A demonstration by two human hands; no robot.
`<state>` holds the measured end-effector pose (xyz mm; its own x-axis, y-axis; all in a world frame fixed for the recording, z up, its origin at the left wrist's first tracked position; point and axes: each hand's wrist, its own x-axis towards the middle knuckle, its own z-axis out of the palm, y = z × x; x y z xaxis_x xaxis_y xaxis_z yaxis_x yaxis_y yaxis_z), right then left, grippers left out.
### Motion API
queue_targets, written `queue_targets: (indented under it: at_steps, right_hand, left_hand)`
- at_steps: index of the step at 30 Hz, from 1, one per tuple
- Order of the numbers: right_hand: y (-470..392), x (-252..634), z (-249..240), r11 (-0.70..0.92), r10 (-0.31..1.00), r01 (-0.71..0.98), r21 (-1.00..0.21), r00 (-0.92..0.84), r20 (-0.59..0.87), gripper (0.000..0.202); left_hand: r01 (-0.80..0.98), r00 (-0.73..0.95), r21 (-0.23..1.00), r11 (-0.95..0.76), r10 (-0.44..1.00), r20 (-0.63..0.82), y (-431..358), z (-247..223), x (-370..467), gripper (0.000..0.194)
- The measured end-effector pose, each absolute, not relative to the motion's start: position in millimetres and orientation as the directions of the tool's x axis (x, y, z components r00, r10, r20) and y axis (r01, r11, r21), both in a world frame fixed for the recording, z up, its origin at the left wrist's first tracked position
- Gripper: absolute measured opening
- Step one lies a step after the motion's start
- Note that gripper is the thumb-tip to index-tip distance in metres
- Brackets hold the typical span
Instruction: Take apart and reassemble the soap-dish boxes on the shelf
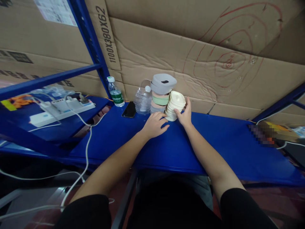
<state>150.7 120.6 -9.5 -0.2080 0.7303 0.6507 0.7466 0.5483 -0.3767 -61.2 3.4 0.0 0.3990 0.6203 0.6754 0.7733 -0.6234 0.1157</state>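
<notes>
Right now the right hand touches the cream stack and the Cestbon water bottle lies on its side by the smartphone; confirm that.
Not quite: the head view shows the Cestbon water bottle standing upright by the smartphone. The right hand does touch the cream stack.

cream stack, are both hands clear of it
No, the right hand is on the right side of the cream stack, with its thumb across the front.
</notes>
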Motion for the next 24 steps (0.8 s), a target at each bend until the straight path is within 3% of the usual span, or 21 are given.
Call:
queue_targets:
  at_steps: [6, 11, 15, 21, 24]
  right_hand:
    - [123.9, 152.4, -18.4, 0.559, 0.748, 0.673, -0.484, -0.158, 0.644, 0.111]
    - [120.4, 176.4, -13.4, 0.595, 0.712, 0.689, -0.413, -0.214, 0.669, 0.1]
    - [109.8, 221.6, -16.0, 0.634, 0.691, 0.697, -0.334, -0.317, 0.65, 0.102]
    - [113.3, 263.1, -26.5, 0.388, 0.855, 0.81, -0.44, -0.139, 0.499, 0.082]
    - [117.5, 262.8, -31.9, 0.354, 0.903, 0.852, -0.385, -0.205, 0.377, 0.068]
  left_hand:
    - [0.773, 0.442, 0.15, -0.617, 0.693, 0.57, 5.0, -2.0, -61.1, 0.022]
    - [0.756, 0.554, 0.131, -0.641, 0.734, 0.392, 6.5, -9.2, -59.0, 0.029]
    - [0.769, 0.563, 0.129, -0.626, 0.759, 0.327, 10.9, -20.5, -60.1, 0.035]
    - [0.814, 0.521, 0.102, -0.572, 0.795, 0.311, 12.6, -29.7, -59.5, 0.042]
    - [0.84, 0.516, 0.026, -0.542, 0.812, 0.274, 9.8, -22.0, -51.0, 0.041]
